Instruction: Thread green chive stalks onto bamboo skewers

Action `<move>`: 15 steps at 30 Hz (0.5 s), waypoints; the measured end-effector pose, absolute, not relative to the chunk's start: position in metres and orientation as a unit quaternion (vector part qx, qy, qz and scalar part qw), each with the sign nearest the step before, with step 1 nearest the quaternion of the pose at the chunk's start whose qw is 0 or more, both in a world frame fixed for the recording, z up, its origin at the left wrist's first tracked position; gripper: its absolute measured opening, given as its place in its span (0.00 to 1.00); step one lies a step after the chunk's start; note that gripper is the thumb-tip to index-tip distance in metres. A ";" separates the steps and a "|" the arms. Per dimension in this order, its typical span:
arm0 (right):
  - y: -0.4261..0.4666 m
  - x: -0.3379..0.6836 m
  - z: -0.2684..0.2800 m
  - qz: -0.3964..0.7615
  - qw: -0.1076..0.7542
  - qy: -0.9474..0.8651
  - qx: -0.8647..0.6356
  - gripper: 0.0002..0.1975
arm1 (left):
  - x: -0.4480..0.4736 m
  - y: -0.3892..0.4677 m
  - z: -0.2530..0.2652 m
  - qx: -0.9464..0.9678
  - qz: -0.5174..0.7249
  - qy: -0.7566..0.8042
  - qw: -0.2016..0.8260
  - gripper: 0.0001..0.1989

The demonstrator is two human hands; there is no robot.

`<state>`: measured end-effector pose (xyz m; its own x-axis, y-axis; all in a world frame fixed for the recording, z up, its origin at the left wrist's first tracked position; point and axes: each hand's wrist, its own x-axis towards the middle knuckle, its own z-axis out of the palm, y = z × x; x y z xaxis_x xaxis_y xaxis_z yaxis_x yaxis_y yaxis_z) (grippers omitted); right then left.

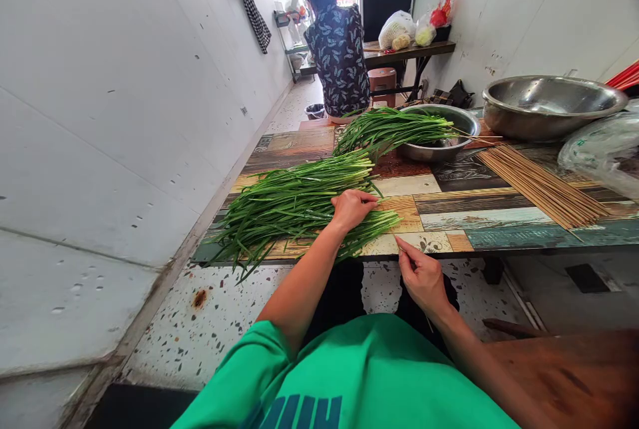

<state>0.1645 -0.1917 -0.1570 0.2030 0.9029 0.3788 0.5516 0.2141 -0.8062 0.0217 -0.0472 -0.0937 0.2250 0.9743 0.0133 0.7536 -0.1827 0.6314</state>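
Note:
A wide pile of long green garlic chives (pixel 289 199) lies on the table, pale stem ends toward the right. My left hand (pixel 353 208) is over the pile's right side, its thumb and fingers pinched at the stem ends of a few chives. Close to the table's front edge, my right hand (pixel 423 277) is closed around a thin wooden skewer (pixel 429 324), whose lower end shows beneath the hand. Most of that skewer is hidden by the fingers. Many more bamboo skewers (pixel 544 186) lie side by side on the table at the right.
A steel bowl (pixel 472 124) holds more chives (pixel 399 126), with skewers sticking out of their stem ends. Beyond it stand a larger steel basin (pixel 554 106) and a clear plastic bag (pixel 604 149). A person (pixel 339 50) sits at the far end, back turned. A white wall (pixel 100 116) runs along the left.

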 end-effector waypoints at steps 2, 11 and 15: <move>-0.191 0.164 -0.157 0.178 0.493 -0.603 -0.602 0.18 | 0.021 -0.047 -0.095 0.739 0.209 0.586 0.260 0.09; -0.194 0.164 -0.152 0.200 0.491 -0.599 -0.600 0.18 | 0.023 -0.045 -0.093 0.728 0.204 0.601 0.259 0.10; -0.194 0.163 -0.152 0.198 0.493 -0.599 -0.600 0.18 | 0.022 -0.045 -0.094 0.730 0.205 0.598 0.258 0.10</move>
<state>0.1633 -0.1938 -0.1517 0.2043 0.9135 0.3519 0.5226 0.2022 -0.8282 0.0222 -0.0453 -0.0943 0.1995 0.9798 -0.0094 0.7678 -0.1504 0.6228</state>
